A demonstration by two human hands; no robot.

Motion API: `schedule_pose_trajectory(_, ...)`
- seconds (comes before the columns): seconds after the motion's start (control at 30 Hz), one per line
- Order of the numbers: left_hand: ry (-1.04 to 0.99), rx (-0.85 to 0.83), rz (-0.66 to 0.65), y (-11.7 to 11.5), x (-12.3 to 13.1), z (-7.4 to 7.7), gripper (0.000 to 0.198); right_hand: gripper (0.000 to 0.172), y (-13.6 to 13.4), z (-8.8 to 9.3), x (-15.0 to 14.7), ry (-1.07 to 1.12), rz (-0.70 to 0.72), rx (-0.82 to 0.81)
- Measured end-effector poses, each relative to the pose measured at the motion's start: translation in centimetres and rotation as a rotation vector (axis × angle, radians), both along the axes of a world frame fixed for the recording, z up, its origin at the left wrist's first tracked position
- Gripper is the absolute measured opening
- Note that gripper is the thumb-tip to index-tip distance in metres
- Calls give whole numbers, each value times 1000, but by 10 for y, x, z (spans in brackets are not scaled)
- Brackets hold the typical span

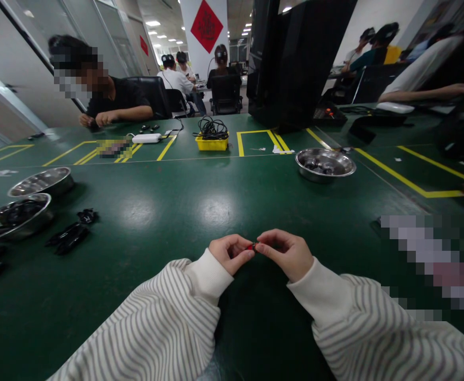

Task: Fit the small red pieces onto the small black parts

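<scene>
My left hand (230, 253) and my right hand (285, 253) meet just above the green table (168, 211), close to me. Both are closed in a pinch on a tiny red and dark part (252, 246) held between their fingertips. The part is too small to name. Striped white sleeves cover both my forearms.
Two steel bowls (29, 203) and loose black parts (71, 235) lie at the left. Another steel bowl (325, 164) with small parts sits at the far right. A yellow tray of cables (211, 142) stands beyond. A seated person (108, 100) works across the table; a black monitor (295, 58) stands at the back.
</scene>
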State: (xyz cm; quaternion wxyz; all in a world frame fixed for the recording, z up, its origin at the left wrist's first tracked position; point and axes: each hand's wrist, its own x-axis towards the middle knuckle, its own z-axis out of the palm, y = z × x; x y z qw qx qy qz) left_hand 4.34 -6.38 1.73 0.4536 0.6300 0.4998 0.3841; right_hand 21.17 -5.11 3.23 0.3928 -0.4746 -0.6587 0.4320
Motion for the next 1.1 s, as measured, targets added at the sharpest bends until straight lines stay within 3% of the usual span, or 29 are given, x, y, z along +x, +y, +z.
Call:
schedule_pose_trajectory(0.3, -74, -45, -4, 2, 0, -2, 29, 10, 1, 2, 7, 33, 121, 288)
schedule_pose_trajectory(0.7, 10, 19, 13, 5, -1, -2, 30, 12, 6, 1, 9, 13, 221, 317)
schedule_pose_trajectory(0.9, 119, 131, 36, 6, 0, -3, 18, 15, 4, 3, 5, -90, 218, 392)
schedule_pose_trajectory(1.0, 160, 144, 77, 14, -9, -3, 18, 21, 4, 4, 5, -158, 191, 381)
schedule_pose_trajectory(1.1, 316, 193, 203, 31, -39, 2, 19, 26, 5, 5, 7, -176, 176, 345)
